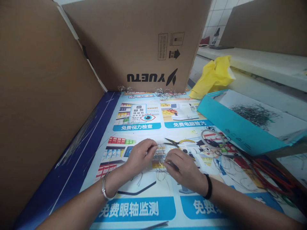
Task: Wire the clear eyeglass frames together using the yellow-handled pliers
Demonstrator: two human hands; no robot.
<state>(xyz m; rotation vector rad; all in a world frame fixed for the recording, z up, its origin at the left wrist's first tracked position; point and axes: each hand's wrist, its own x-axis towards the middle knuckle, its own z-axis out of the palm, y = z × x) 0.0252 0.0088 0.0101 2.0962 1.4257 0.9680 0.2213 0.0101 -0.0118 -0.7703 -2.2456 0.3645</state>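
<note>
My left hand [143,154] is closed in a pinch at the middle of the printed sheet, its fingertips on what looks like a fine wire. Facing it, my right hand [183,166] pinches a small tangle of thin wire [160,167]. Loose wire ends curl out below the fingers; the exact grip points are too fine to make out. Just beyond the right hand lies a pair of pliers [176,142] with dark jaws and yellow handles, partly hidden by that hand. A bracelet circles the left wrist, a black band the right.
Cardboard walls [134,41] enclose the left and back. At right stands a blue box [240,131] holding a heap of wire pieces [254,115]. A yellow bag [212,76], a clear ring-shaped roll [213,138] and a red coil [272,175] lie nearby. Wire clumps [164,93] rest at the back.
</note>
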